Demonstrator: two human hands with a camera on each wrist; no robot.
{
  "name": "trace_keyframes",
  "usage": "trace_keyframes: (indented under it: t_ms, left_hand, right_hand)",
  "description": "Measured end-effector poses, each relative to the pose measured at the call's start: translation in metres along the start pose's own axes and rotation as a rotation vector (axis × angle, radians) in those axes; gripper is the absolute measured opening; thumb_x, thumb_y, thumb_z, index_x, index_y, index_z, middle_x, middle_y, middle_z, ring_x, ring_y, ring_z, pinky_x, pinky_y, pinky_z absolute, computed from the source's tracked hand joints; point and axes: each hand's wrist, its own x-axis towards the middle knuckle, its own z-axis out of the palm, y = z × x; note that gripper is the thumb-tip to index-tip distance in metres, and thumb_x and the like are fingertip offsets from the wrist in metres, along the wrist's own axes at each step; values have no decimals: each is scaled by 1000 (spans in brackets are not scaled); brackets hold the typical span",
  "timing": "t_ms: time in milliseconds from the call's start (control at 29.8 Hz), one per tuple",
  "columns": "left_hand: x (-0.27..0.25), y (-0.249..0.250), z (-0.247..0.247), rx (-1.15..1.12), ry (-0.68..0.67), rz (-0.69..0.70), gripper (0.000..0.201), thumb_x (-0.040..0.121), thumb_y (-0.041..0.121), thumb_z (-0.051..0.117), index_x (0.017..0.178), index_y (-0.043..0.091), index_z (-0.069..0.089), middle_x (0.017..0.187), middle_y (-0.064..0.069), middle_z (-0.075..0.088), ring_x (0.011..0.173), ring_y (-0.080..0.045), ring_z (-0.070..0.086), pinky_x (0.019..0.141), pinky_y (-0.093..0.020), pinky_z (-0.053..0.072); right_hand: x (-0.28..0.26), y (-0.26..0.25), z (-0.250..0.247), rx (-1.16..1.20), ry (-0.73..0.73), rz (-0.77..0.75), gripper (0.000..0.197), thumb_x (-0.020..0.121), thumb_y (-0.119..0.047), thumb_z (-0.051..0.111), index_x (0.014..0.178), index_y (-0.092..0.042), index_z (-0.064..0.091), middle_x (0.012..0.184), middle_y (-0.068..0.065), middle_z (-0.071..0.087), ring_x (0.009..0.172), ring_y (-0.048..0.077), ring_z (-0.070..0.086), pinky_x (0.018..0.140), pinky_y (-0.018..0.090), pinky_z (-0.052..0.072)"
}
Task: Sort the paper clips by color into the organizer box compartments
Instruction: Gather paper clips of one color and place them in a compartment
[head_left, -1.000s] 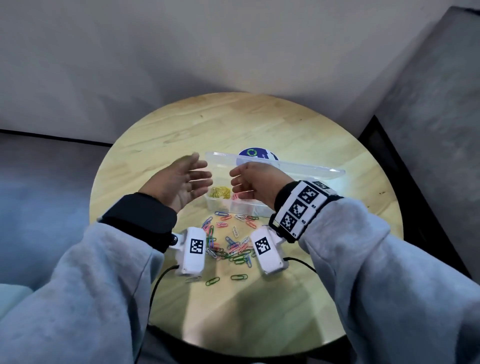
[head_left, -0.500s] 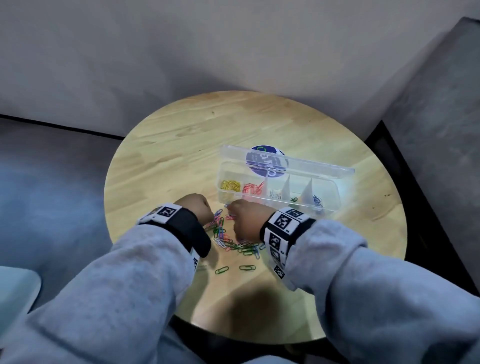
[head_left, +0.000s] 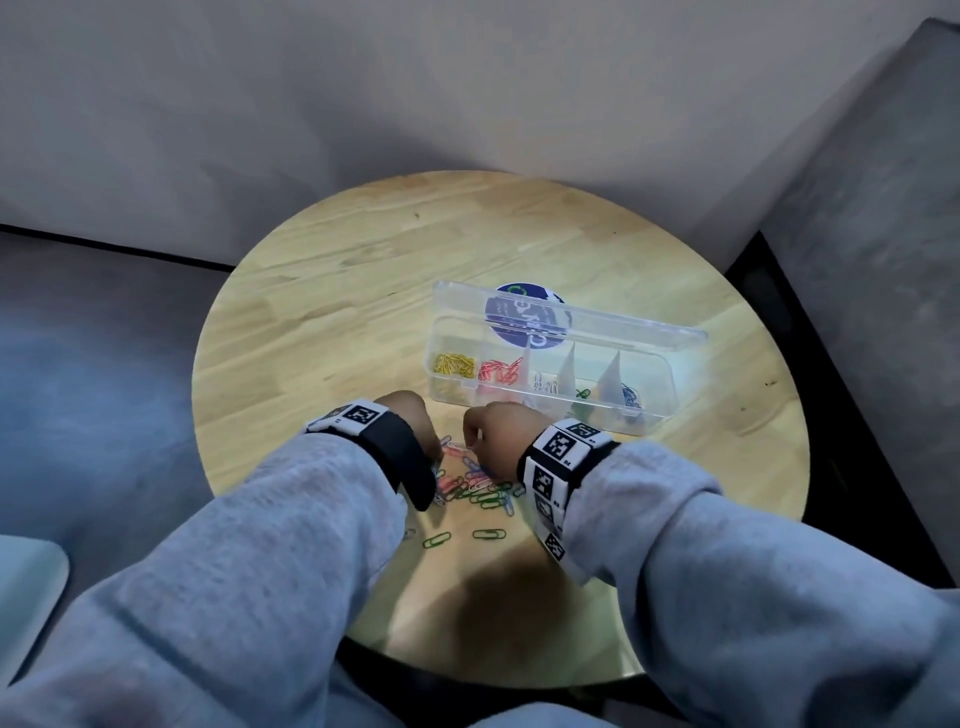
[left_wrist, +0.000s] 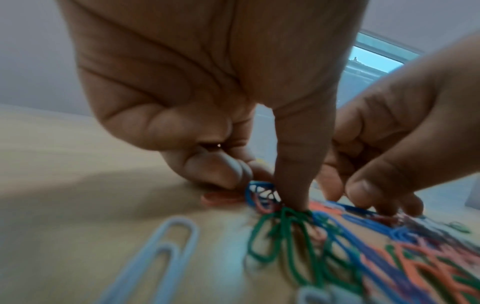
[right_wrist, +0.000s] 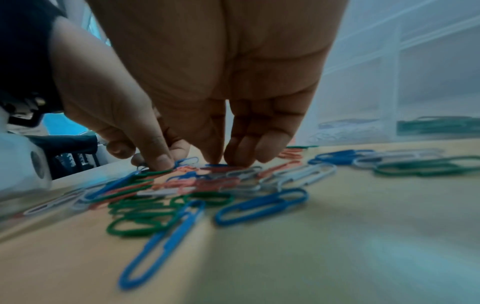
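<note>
Head view puts both hands down on the pile (head_left: 475, 486) of loose clips at about 6 o'clock on the round table (head_left: 322, 291), with the box (head_left: 670, 384) just past them toward 1 o'clock, its lid standing open. Left hand (head_left: 408, 421) has its fingers curled down; the left wrist view shows one finger planted on a knot of green and blue clips (left_wrist: 272, 207) while the thumb and the other fingers bunch beside it, but whether any clip is truly pinched I cannot tell. Right hand (head_left: 493, 436) is bent over the pile too, its fingertips (right_wrist: 233, 158) close together and resting on red and blue clips; that looks like pressing or picking, and a firm hold is not shown. Sorting is partly done: reading the box from 9 o'clock to 3 o'clock, it holds yellow clips (head_left: 454, 364), then red (head_left: 498, 370), a few white (head_left: 545, 384), a little green (head_left: 582, 393), and blue (head_left: 630, 395) at the far end. Yellow looks finished, as none shows in the pile. Most of the work seems left, since many green, blue, red and white clips lie tangled on the table, and two green strays (head_left: 462, 538) sit apart at 6 o'clock of the heap
</note>
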Motion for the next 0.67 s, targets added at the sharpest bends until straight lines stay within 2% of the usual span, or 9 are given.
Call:
trace_keyframes:
  t_ms: [67,134,202,302,370,403,538,605,672]
  left_hand:
    - [-8,-2,2,-15,7,25,32,41,37,82,63,16,73,67,-1,73,67,-20,71,70,-38,60]
    - [-29,-4,-2,-66,26,59,31,48,37,82,69,15,74,73,-2,74,71,-20,70,71,-36,59]
    - [-43,-9,-5,-188,30,109,25,62,32,82,76,12,75,72,-3,71,69,-18,65,68,-31,54]
    - [-55,-20,-6,-472,8,149,13,73,21,78,73,12,69,62,-2,59,57,-15,50,61,-23,41]
    - [-57,-31,-3,-612,9,178,15,76,17,76,68,15,63,65,-2,60,63,-16,53,65,-25,44]
    - [-57,-37,-2,-675,5,189,17,77,15,75,67,15,62,66,-2,61,65,-16,55,64,-25,46]
    - [-63,-52,-6,-924,-46,251,23,83,0,65,67,11,52,46,4,61,42,-3,55,47,-14,48]
    - [-66,-55,-13,-1043,-57,283,25,85,-5,61,69,11,50,44,3,61,39,-3,55,46,-13,49]
    - [-69,-57,-18,-1154,-75,299,24,86,-7,57,74,12,51,44,2,61,38,-5,54,48,-15,50]
  right_hand:
    - [-1,1,2,9,4,28,13,85,-11,47,84,-21,55,92,4,64,84,25,59,71,31,50]
    - [-3,-1,2,20,3,61,10,85,-12,51,82,-21,52,89,3,62,84,25,59,74,31,51]
    - [-5,-3,1,32,6,92,6,86,-14,53,90,-18,54,93,4,60,84,24,56,77,31,50]
    - [-4,-1,4,-3,-86,154,19,88,-19,53,102,-10,62,97,8,59,86,23,55,82,31,50]
    - [-7,-1,5,15,-103,187,9,87,-22,55,82,-15,59,91,5,53,82,22,50,78,30,47]
    - [-9,-1,7,30,-96,196,13,85,-22,55,73,-19,53,90,4,51,81,22,48,74,29,44]
    - [-21,-4,5,90,-62,213,6,79,-12,56,73,-12,58,81,8,58,74,21,52,66,27,43]
    - [-27,-2,5,255,20,225,18,76,-7,57,60,-15,52,76,6,59,70,20,53,62,26,44]
    - [-29,1,5,475,54,245,28,80,-4,57,57,-17,49,72,7,59,64,21,54,57,25,45]
